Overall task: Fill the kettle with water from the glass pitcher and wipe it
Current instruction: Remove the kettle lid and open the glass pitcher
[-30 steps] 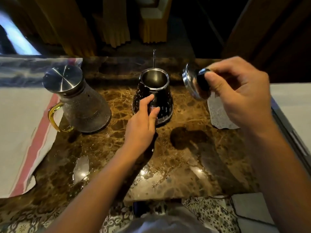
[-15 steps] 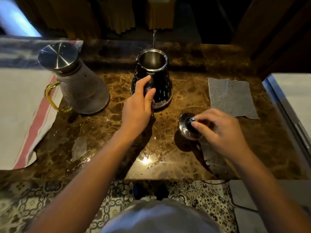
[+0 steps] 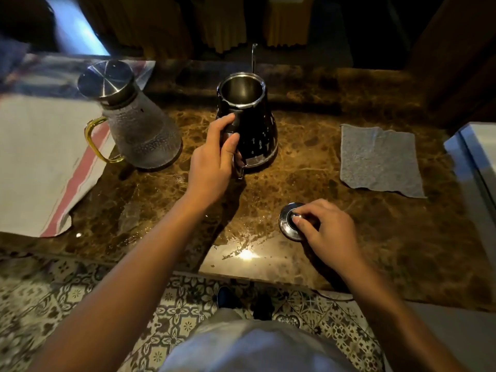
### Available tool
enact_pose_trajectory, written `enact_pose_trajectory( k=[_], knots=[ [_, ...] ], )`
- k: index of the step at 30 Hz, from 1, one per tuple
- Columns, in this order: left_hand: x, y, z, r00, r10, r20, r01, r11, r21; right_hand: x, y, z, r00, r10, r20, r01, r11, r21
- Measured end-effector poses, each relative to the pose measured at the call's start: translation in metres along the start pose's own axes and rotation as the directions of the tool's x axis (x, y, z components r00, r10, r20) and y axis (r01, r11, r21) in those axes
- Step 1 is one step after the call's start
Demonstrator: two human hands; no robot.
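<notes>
Resting on the marble counter (image 3: 402,237) nearest the person, the kettle lid (image 3: 288,222) lies flat with the right hand (image 3: 326,232) over it, fingertips pinching its dark knob; I'd say it has been put there to leave the kettle mouth free for pouring. A film of spilled water glints on the stone just left of the lid, which is likely what the wiping is for. Farther in, the left hand (image 3: 212,159) curls round the handle of the black kettle (image 3: 248,122), fingers and thumb closed on it, probably to steady it. The kettle stands upright at the middle of the counter, its steel mouth open, and it looks empty as far as I can tell. To its right, well apart, a grey cloth (image 3: 379,159) lies flat, within reach of the right hand. To the left, near the kettle but not touching, the glass pitcher (image 3: 134,116) stands with its steel lid on and its yellow handle turned outward over a white cloth with a red stripe (image 3: 40,162).
</notes>
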State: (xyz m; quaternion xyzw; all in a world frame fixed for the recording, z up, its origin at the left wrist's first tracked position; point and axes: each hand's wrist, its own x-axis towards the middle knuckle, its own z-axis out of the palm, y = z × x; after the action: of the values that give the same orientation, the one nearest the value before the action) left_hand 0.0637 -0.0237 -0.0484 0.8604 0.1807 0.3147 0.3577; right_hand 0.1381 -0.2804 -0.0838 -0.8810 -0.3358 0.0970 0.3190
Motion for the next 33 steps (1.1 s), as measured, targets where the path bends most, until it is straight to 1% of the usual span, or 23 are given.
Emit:
enact_pose_trajectory(
  k=[4, 8, 12, 15, 16, 18, 20, 22, 24, 28, 31, 33],
  knots=[
    [-0.002, 0.002, 0.0, 1.0, -0.013, 0.001, 0.013, 0.999, -0.03, 0.0, 0.001, 0.002, 1.0, -0.007, -0.009, 0.007, 0.999, -0.039],
    [-0.003, 0.004, 0.002, 1.0, -0.028, -0.008, 0.028, 0.998, -0.051, 0.002, -0.001, 0.003, 0.999, 0.036, 0.003, -0.036, 0.996, -0.078],
    [-0.002, 0.004, 0.001, 1.0, -0.023, 0.01, 0.024, 0.998, -0.058, 0.008, -0.002, -0.008, 0.994, 0.023, 0.104, -0.016, 0.997, -0.07],
    [0.0, 0.006, -0.006, 0.999, -0.02, 0.026, 0.019, 1.0, 0.014, 0.017, -0.011, -0.022, 0.984, 0.004, 0.18, 0.014, 0.995, -0.101],
    [-0.001, 0.007, -0.01, 1.0, -0.008, 0.012, 0.007, 0.999, 0.035, 0.02, -0.016, -0.027, 0.985, -0.012, 0.175, 0.031, 0.993, -0.112],
    [-0.002, 0.008, -0.022, 0.999, 0.008, -0.035, -0.007, 1.0, 0.014, 0.028, -0.026, -0.039, 0.99, -0.061, 0.123, 0.075, 0.992, -0.106],
    [-0.003, 0.007, -0.038, 0.996, 0.022, -0.084, -0.021, 1.0, 0.018, 0.036, -0.039, -0.052, 0.991, -0.127, 0.051, 0.129, 0.991, -0.042],
    [-0.006, 0.005, -0.058, 0.99, 0.075, -0.119, -0.061, 0.991, 0.122, 0.046, -0.054, -0.062, 0.98, -0.199, -0.01, 0.199, 0.98, 0.007],
    [-0.01, 0.0, -0.08, 0.983, 0.129, -0.132, -0.089, 0.957, 0.274, 0.057, -0.07, -0.068, 0.964, -0.261, -0.053, 0.261, 0.965, 0.003],
    [-0.009, -0.017, -0.128, 0.963, 0.232, -0.134, -0.129, 0.839, 0.528, 0.083, -0.103, -0.072, 0.919, -0.38, -0.101, 0.362, 0.918, -0.161],
    [0.0, -0.036, -0.161, 0.947, 0.276, -0.163, -0.11, 0.757, 0.644, 0.104, -0.127, -0.068, 0.896, -0.429, -0.114, 0.399, 0.892, -0.213],
    [0.005, -0.05, -0.179, 0.944, 0.268, -0.195, -0.065, 0.727, 0.684, 0.117, -0.146, -0.061, 0.885, -0.452, -0.11, 0.42, 0.879, -0.226]
  ],
)
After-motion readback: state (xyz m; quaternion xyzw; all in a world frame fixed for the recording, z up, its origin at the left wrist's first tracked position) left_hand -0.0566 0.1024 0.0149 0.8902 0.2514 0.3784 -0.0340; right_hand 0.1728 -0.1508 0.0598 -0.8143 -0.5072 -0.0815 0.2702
